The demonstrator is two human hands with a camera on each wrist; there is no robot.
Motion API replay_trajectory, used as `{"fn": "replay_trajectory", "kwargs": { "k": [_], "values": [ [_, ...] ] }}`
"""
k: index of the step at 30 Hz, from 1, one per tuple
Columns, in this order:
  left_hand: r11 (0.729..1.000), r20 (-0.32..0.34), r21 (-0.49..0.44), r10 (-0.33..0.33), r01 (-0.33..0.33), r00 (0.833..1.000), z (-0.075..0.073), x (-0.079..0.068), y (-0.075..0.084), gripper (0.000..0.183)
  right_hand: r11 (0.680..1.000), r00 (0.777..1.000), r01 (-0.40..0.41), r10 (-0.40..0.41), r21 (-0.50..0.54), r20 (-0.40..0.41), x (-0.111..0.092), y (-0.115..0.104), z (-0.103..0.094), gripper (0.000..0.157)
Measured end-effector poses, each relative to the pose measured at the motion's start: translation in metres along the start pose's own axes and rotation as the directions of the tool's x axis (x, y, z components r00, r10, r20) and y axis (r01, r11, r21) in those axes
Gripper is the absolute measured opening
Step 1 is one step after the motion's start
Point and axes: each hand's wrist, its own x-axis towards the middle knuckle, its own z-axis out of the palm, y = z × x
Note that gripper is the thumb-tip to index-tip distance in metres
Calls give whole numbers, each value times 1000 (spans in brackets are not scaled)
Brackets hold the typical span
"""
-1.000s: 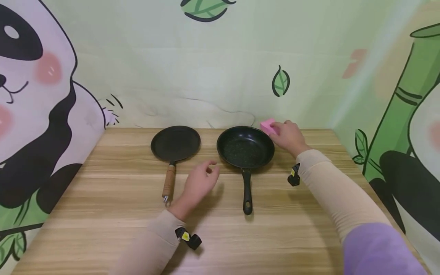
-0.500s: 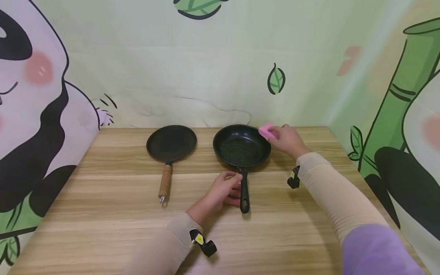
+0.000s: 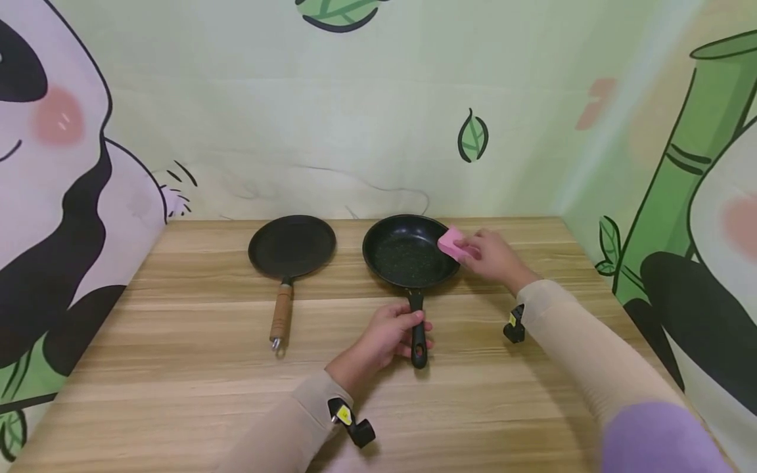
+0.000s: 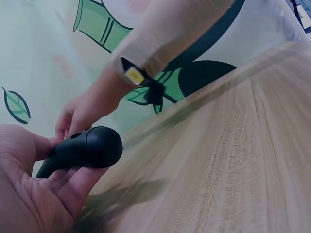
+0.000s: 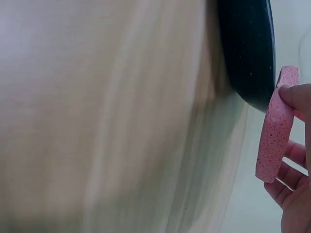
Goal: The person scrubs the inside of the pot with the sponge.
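A black frying pan (image 3: pixel 408 253) stands on the wooden table, its handle (image 3: pixel 418 345) towards me. My left hand (image 3: pixel 390 335) holds that handle, thumb on top and fingers underneath; the left wrist view shows the handle's rounded end (image 4: pixel 104 145) from close by. Over the pan's right rim, my right hand (image 3: pixel 493 259) pinches a pink sponge (image 3: pixel 452 243) between thumb and fingers. In the right wrist view the porous sponge (image 5: pixel 277 128) is beside the pan's dark outer wall (image 5: pixel 248 48).
A flat black griddle pan (image 3: pixel 292 246) with a wooden handle (image 3: pixel 281 312) lies to the left on the wooden table (image 3: pixel 195 341). Behind the table's far edge rises a green wall (image 3: pixel 266 118) with printed leaves, pandas and bamboo.
My left hand has moved right and taken hold of the frying pan's handle. The right hand has brought the sponge from behind the pan's right side forward over its rim.
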Motion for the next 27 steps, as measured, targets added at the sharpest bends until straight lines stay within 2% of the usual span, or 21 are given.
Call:
{"fn": "replay_trajectory", "kwargs": {
  "k": [7, 14, 21, 27],
  "values": [
    [1000, 1, -10, -8, 8, 1000, -4, 0, 2, 25, 994, 994, 107, -107, 7, 11, -22, -21, 7, 38],
    [1000, 29, -7, -30, 30, 999, -6, 0, 5, 19, 968, 968, 252, -252, 8, 12, -30, -50, 17, 35],
    [999, 20, 7, -49, 49, 999, -9, 1, 4, 26, 945, 943, 325, -323, -17, 75, -11, -82, 25, 33],
    [998, 31, -10, -59, 60, 998, -10, 0, 2, 28, 933, 929, 357, -348, -54, 123, 26, -113, 39, 34]
  ]
}}
